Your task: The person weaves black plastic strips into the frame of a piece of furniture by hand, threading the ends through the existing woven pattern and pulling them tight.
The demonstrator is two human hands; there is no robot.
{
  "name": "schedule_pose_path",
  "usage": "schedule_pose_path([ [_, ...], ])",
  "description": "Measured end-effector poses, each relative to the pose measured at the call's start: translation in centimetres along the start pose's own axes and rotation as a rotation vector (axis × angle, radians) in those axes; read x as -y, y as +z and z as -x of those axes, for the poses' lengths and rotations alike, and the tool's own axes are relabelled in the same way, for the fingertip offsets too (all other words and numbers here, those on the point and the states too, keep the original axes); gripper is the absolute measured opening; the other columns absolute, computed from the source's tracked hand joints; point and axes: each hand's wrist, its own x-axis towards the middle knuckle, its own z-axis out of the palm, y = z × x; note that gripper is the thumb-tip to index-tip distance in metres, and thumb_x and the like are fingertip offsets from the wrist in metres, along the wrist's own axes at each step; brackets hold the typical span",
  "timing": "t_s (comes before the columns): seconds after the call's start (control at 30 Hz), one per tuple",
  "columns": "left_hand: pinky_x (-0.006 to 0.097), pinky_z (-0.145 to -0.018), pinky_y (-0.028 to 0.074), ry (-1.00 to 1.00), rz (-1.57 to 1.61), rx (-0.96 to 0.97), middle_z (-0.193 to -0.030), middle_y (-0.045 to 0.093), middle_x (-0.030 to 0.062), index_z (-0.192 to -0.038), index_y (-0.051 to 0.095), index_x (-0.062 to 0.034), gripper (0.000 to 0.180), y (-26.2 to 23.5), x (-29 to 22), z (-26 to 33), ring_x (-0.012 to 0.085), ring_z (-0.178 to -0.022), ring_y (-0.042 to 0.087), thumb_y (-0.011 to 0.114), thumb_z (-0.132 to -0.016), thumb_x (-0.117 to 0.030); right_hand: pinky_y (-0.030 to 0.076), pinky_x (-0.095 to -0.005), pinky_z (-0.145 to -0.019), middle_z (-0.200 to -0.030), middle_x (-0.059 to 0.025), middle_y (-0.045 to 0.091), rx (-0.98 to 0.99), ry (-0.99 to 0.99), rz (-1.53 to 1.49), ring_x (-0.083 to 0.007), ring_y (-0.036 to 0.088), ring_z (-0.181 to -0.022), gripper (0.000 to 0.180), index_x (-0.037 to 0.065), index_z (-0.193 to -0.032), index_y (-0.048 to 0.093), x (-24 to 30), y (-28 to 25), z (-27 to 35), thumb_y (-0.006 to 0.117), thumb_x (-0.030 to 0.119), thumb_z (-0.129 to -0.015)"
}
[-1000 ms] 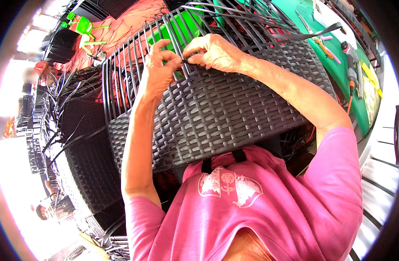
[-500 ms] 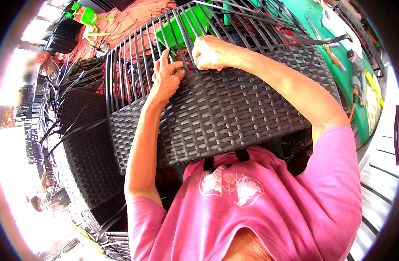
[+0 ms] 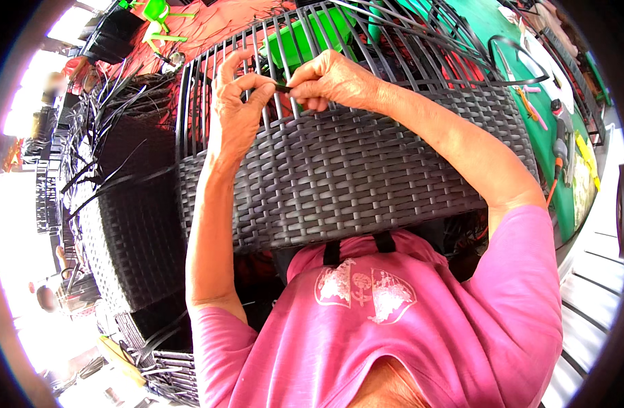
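A dark wicker panel lies across my lap, its near part tightly woven. Bare dark ribs run on from the weave toward the far side. Over the edge of the weave, my left hand pinches a short piece of black wicker strip between thumb and forefinger, its other fingers raised. My right hand pinches the same strip from the other side, fingers curled. Only a little of the strip shows between the two hands; the rest is hidden by fingers and ribs.
Beyond the ribs is a green plastic basin. A green table at the right carries a corded power tool and coloured handles. Loose black strips and another woven piece stand at left, over a red floor covering.
My left hand has risen and moved left, turning from loosely spread fingers to a pinch. My right hand has opened from a fist into a pinch, and a strip now shows between them.
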Motion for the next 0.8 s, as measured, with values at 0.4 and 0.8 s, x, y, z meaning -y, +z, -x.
schedule_pose_path([
  [0.4,0.043,-0.104,0.021,-0.265,-0.219,0.253,-0.140,0.035,0.0094,-0.100,0.065,-0.0087,0.024,2.1,8.1,2.5,0.0291,-0.130,0.026,0.065,-0.077,-0.016,0.040,-0.0276,-0.033,-0.045,-0.0080,0.054,0.132,0.126,0.485,-0.0152,0.051,-0.036,0.011,0.000,-0.053,0.060,-0.7,2.4,-3.8,0.061,0.006,-0.063],
  [0.8,0.040,-0.098,0.032,-0.075,-0.104,-0.012,-0.126,0.045,0.0104,-0.077,0.064,-0.0022,0.012,-3.6,2.8,1.3,0.0267,-0.118,0.042,0.065,-0.080,-0.014,0.049,-0.0196,-0.050,-0.065,-0.0022,0.062,0.036,-0.024,0.040,-0.0056,0.055,-0.052,0.016,0.001,-0.087,0.068,0.3,3.6,-3.7,0.065,0.016,-0.082],
])
